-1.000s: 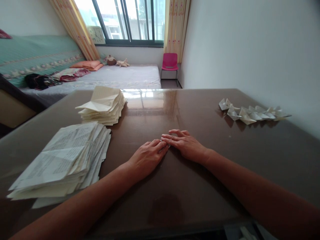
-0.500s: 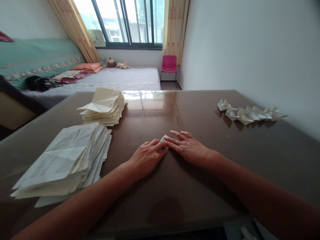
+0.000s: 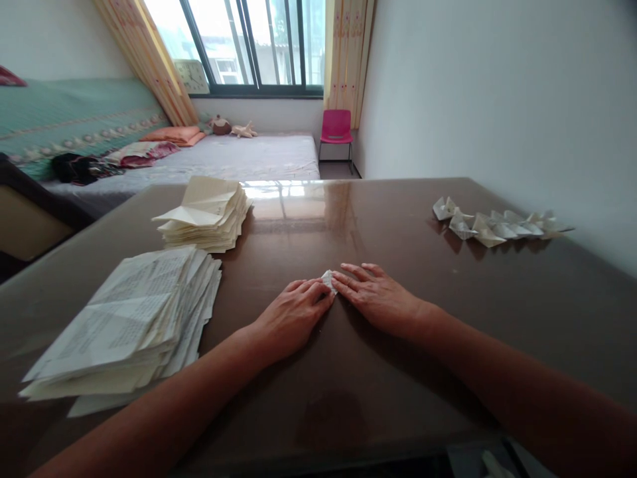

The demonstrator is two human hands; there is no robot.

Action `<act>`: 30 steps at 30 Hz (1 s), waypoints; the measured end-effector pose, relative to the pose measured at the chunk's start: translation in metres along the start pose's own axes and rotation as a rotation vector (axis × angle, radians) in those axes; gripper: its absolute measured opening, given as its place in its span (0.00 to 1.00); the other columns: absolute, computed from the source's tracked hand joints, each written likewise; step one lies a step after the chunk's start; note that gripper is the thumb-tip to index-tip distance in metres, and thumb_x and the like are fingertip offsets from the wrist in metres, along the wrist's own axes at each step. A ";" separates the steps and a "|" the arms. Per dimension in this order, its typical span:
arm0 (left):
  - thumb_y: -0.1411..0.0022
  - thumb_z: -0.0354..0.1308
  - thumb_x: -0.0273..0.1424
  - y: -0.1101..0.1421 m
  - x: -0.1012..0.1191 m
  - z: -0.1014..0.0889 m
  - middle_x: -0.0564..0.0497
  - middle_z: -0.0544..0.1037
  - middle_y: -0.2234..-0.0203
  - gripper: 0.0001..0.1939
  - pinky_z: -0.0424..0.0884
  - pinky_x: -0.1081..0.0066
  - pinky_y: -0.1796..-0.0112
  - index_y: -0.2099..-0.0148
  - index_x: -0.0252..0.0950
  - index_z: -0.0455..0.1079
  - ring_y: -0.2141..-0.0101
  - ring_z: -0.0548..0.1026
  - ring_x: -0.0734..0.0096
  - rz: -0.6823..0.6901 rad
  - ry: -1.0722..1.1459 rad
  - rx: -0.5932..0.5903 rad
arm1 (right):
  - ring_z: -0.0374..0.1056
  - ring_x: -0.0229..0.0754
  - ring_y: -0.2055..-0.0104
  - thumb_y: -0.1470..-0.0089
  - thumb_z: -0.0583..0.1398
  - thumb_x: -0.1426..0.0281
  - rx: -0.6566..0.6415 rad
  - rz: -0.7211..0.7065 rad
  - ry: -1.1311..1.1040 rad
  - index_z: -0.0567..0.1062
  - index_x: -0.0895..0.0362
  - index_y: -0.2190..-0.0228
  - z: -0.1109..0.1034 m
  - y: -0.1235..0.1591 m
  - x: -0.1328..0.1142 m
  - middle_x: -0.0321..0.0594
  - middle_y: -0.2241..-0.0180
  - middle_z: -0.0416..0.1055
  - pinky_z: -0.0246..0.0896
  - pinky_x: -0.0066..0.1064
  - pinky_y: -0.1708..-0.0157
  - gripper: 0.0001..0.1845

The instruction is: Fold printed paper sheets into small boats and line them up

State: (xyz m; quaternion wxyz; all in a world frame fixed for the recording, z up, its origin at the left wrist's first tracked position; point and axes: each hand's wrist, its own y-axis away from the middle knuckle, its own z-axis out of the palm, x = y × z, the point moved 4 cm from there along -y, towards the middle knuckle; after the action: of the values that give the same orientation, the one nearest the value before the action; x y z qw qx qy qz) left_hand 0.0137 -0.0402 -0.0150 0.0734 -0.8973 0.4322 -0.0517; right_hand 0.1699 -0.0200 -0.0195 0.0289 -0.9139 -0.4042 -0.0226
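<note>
A small piece of folded printed paper (image 3: 328, 280) lies on the brown tabletop between my two hands. My left hand (image 3: 297, 311) is closed on its left side, fingers bent and pressed together, the thumb at the near edge. From the right, my right hand (image 3: 375, 295) rests with its fingers stretched out and spread, its fingertips touching the paper's right edge. Part of the paper is hidden under the fingers. Several folded paper pieces (image 3: 490, 229) with pointed corners stand in a row at the far right of the table.
A stack of printed sheets (image 3: 114, 312) lies at the left, by my left forearm. Behind it sits a stack of cream paper (image 3: 206, 212). The glossy table (image 3: 398, 398) reaches toward a bed (image 3: 269, 153) and a pink chair (image 3: 337, 127). A white wall runs along the right.
My right hand's fingers have shifted slightly right and down off the paper, so more of it shows. The left hand has hardly moved.
</note>
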 end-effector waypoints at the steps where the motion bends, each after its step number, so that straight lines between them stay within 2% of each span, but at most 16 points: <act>1: 0.35 0.49 0.27 0.000 0.000 0.000 0.44 0.70 0.49 0.18 0.62 0.60 0.45 0.44 0.37 0.65 0.45 0.65 0.61 0.001 -0.004 -0.004 | 0.51 0.51 0.36 0.38 0.49 0.73 -0.005 -0.019 -0.003 0.62 0.57 0.40 -0.004 0.002 -0.001 0.45 0.39 0.59 0.48 0.48 0.42 0.25; 7: 0.35 0.48 0.27 -0.002 -0.002 0.000 0.45 0.72 0.50 0.17 0.67 0.62 0.50 0.45 0.37 0.65 0.49 0.70 0.61 0.000 -0.046 -0.037 | 0.54 0.50 0.38 0.38 0.51 0.71 0.035 -0.076 0.005 0.66 0.56 0.44 -0.013 0.006 -0.008 0.45 0.42 0.64 0.49 0.46 0.44 0.21; 14: 0.34 0.47 0.27 -0.002 -0.003 0.001 0.46 0.71 0.49 0.17 0.68 0.63 0.51 0.46 0.39 0.67 0.51 0.71 0.62 -0.034 -0.024 -0.011 | 0.58 0.51 0.42 0.39 0.50 0.74 0.086 0.007 0.010 0.66 0.60 0.44 -0.007 -0.001 -0.012 0.50 0.42 0.63 0.53 0.45 0.47 0.22; 17: 0.34 0.46 0.28 0.000 -0.007 0.001 0.50 0.72 0.51 0.17 0.68 0.66 0.53 0.46 0.43 0.68 0.52 0.70 0.65 -0.048 0.020 -0.001 | 0.61 0.49 0.46 0.38 0.50 0.72 0.086 0.081 -0.069 0.69 0.57 0.47 -0.005 -0.008 -0.003 0.48 0.44 0.66 0.57 0.41 0.52 0.19; 21: 0.35 0.47 0.28 0.000 -0.011 -0.001 0.51 0.73 0.53 0.18 0.68 0.68 0.55 0.47 0.47 0.69 0.55 0.69 0.67 -0.036 0.024 0.002 | 0.61 0.47 0.48 0.37 0.51 0.64 0.179 0.244 -0.219 0.67 0.57 0.46 0.003 -0.018 0.018 0.47 0.50 0.70 0.58 0.39 0.50 0.20; 24: 0.36 0.48 0.29 -0.003 -0.008 -0.004 0.50 0.74 0.56 0.16 0.69 0.68 0.59 0.48 0.46 0.69 0.56 0.68 0.65 -0.045 -0.029 -0.026 | 0.62 0.45 0.50 0.41 0.56 0.62 0.224 0.229 -0.363 0.65 0.57 0.45 0.011 -0.024 0.024 0.46 0.52 0.70 0.59 0.36 0.51 0.24; 27: 0.35 0.49 0.30 -0.005 -0.003 -0.005 0.49 0.75 0.58 0.14 0.69 0.69 0.63 0.50 0.42 0.70 0.56 0.68 0.64 -0.061 -0.080 -0.041 | 0.65 0.42 0.55 0.43 0.58 0.65 0.228 0.250 -0.472 0.68 0.58 0.48 0.015 -0.027 0.025 0.44 0.56 0.71 0.61 0.34 0.54 0.22; 30: 0.34 0.47 0.29 -0.003 -0.003 -0.002 0.50 0.75 0.57 0.14 0.70 0.68 0.61 0.51 0.42 0.71 0.56 0.69 0.65 -0.060 -0.049 0.009 | 0.65 0.42 0.56 0.42 0.57 0.64 0.226 0.301 -0.471 0.71 0.58 0.52 0.014 -0.027 0.023 0.44 0.58 0.71 0.61 0.33 0.56 0.18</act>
State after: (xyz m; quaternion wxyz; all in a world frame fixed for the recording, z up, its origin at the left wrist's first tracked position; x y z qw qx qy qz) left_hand 0.0138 -0.0356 -0.0123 0.0863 -0.9106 0.4028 -0.0340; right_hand 0.1653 0.0161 -0.0306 0.0390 -0.9346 -0.2598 0.2398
